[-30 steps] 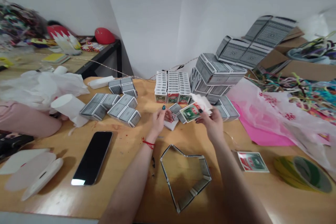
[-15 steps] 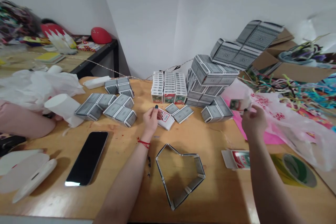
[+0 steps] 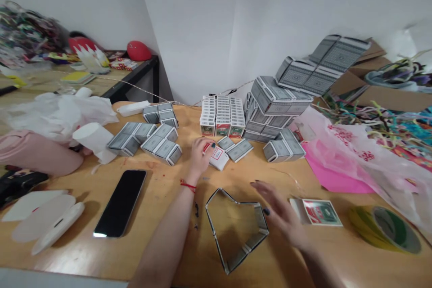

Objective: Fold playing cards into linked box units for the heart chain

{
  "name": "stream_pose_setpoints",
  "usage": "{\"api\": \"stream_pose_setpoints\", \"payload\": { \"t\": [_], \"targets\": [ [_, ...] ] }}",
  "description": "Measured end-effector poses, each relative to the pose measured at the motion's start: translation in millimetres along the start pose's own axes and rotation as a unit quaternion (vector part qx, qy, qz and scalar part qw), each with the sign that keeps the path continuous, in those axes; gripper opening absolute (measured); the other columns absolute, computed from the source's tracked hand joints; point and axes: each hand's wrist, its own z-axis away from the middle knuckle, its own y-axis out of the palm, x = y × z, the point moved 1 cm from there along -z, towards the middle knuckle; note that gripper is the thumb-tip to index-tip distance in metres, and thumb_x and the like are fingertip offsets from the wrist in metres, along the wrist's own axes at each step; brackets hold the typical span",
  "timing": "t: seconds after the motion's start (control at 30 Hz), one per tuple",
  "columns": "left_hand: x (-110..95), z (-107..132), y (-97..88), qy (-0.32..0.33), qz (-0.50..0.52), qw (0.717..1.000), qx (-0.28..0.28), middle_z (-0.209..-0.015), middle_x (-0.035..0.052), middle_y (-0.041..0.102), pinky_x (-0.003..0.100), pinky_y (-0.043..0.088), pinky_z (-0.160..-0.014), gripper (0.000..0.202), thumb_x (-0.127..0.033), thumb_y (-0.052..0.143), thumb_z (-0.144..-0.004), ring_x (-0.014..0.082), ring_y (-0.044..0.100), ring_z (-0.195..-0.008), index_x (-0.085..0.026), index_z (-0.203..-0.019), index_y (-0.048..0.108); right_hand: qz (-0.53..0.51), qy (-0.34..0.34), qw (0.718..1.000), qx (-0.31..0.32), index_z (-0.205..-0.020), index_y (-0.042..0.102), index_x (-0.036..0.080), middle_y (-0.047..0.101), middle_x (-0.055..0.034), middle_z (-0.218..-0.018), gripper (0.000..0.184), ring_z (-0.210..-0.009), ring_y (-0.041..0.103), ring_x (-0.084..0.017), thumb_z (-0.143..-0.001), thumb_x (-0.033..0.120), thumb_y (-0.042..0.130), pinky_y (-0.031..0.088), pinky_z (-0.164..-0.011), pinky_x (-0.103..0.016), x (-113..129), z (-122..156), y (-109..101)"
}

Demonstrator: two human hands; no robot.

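Observation:
My left hand (image 3: 200, 155) is closed on a small stack of white playing cards (image 3: 218, 157) with red print on top, held low over the table. My right hand (image 3: 280, 213) is open and empty, its fingers spread beside the right edge of a heart-like ring of joined cards (image 3: 213, 229). Right of that hand lies a flat card box (image 3: 322, 213) in red and green with its white flap out. Two grey-backed card pieces (image 3: 240, 150) rest just beyond the stack. Behind them stand three rows of upright card boxes (image 3: 222, 117).
Grey folded card blocks (image 3: 162, 144) sit at left, and a tall stepped stack of them (image 3: 281, 94) rises at right. A phone (image 3: 120, 202), a pink bottle (image 3: 37, 153), a yellow tape roll (image 3: 384, 229) and a pink plastic bag (image 3: 340, 153) lie around the table.
My right hand has let go of a small red and green piece near the plastic bag and moved left and down to the ring. My left hand keeps the cards.

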Motion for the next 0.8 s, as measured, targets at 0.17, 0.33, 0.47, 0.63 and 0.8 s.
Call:
{"api": "stream_pose_setpoints", "payload": {
  "t": [0.17, 0.33, 0.47, 0.63, 0.8],
  "targets": [
    [0.8, 3.3, 6.7, -0.006, -0.061, 0.997, 0.038, -0.112, 0.0082, 0.053, 0.039, 0.032, -0.097, 0.028, -0.027, 0.047, -0.08, 0.0208, 0.044, -0.11, -0.019, -0.105, 0.056, 0.017, 0.011, 0.999, -0.026, -0.112, 0.054, 0.029, 0.059, -0.0054, -0.113, 0.037, -0.112, 0.049, -0.024, -0.076, 0.028, 0.052, 0.034, -0.099, -0.045, -21.2, 8.1, 35.5],
    [11.1, -0.7, 7.0, -0.049, 0.007, 0.999, -0.005, -0.108, 0.0089, 0.056, 0.035, 0.038, -0.093, 0.027, -0.025, 0.04, -0.083, 0.0192, 0.049, -0.105, -0.017, -0.102, 0.058, -0.008, 0.009, 0.999, -0.039, -0.1, 0.06, 0.024, 0.065, -0.0041, -0.092, 0.031, -0.092, 0.059, -0.022, -0.073, 0.02, 0.046, 0.043, -0.086, -0.039, -32.0, -22.1, 40.8],
    [15.5, -1.3, 3.5, -0.052, 0.048, 0.997, 0.021, -0.111, 0.0074, 0.057, 0.035, 0.037, -0.095, 0.032, -0.016, 0.037, -0.08, 0.0182, 0.049, -0.107, -0.017, -0.102, 0.059, -0.028, -0.004, 0.996, -0.082, -0.096, 0.061, 0.023, 0.066, -0.0037, -0.085, 0.029, -0.085, 0.06, -0.021, -0.071, 0.022, 0.048, 0.045, -0.081, -0.037, -30.8, -48.2, 44.0],
    [15.1, -0.3, 3.5, -0.015, 0.018, 0.997, 0.076, -0.118, 0.0064, 0.054, 0.039, 0.034, -0.099, 0.041, -0.012, 0.036, -0.076, 0.019, 0.046, -0.111, -0.019, -0.113, 0.055, -0.149, -0.003, 0.985, -0.088, -0.091, 0.061, 0.018, 0.066, -0.0082, -0.084, 0.029, -0.082, 0.061, -0.022, -0.077, 0.038, 0.045, 0.046, -0.08, -0.04, -34.6, -81.8, 39.9],
    [9.3, 2.3, 7.7, 0.016, -0.108, 0.986, 0.129, -0.118, 0.0099, 0.049, 0.042, 0.033, -0.098, 0.051, -0.03, 0.06, -0.069, 0.0257, 0.042, -0.112, -0.019, -0.118, 0.049, -0.235, -0.013, 0.931, -0.28, -0.077, 0.057, 0.017, 0.056, 0.0, -0.063, 0.021, -0.058, 0.054, -0.014, -0.071, 0.038, 0.055, 0.047, -0.06, -0.03, -58.2, -121.5, 25.1]
  ]
}}
